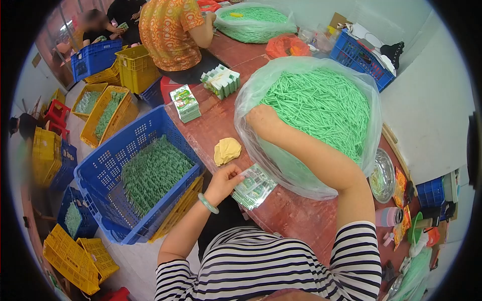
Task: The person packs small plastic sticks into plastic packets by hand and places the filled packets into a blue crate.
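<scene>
My left hand [227, 181], with a pale bangle at the wrist, pinches the corner of a printed green and clear packet [254, 186] at the table's near edge. My right hand [262, 119] reaches into the left side of a large clear plastic bag [246, 150] heaped with thin green sticks [319, 108]; its fingers are hidden there. A crumpled yellow cloth-like piece [227, 151] lies just beyond my left hand. Two stacks of packets, one [185, 104] nearer and one [221, 81] farther, stand on the red table [211, 123].
Left of the table, a blue crate [98, 173] holds many filled green packets [154, 173]. A person in an orange patterned shirt [168, 35] sits ahead. Another bag of sticks [255, 22] stands beyond. At right are a metal bowl [385, 175] and a pink bottle [385, 217].
</scene>
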{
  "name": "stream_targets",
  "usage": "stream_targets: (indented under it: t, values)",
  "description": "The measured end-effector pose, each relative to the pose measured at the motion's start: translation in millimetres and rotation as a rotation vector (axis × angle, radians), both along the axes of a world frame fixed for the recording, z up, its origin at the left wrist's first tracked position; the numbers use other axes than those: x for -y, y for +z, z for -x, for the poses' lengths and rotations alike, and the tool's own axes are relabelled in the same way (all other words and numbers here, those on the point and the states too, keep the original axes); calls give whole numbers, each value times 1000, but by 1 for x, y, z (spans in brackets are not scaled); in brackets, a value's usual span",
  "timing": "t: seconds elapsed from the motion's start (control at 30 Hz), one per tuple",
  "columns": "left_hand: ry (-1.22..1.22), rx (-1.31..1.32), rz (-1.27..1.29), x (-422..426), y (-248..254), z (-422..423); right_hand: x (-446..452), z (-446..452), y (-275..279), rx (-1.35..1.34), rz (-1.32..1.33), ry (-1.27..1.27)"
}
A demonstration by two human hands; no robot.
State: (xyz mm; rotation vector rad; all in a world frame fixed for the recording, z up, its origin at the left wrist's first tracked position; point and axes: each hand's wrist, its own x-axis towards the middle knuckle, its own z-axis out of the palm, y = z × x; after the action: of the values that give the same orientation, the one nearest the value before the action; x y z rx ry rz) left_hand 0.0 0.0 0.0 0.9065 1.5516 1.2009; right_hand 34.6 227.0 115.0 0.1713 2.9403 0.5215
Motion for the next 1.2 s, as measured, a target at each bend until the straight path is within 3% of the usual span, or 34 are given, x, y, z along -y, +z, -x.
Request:
stream_targets:
  t: [0.07,0.27,0.37,0.47,0.77,1.2]
  values:
    - [23,251,-69,-1,-7,3,-3,-1,1,39,-30,4]
    - [-73,552,2,3,22,6,-9,1,5,-40,18,-12]
    - [-66,945,-86,3,32,2,-7,1,3,-32,6,-12]
    - [-117,1108,-136,3,18,3,-12,-3,1,-50,48,11]
    - [-215,1141,-258,-2,27,-5,-44,-10,-3,-112,153,9]
    - [-159,1141,-175,-10,26,-18,-53,-19,10,-131,270,-25]
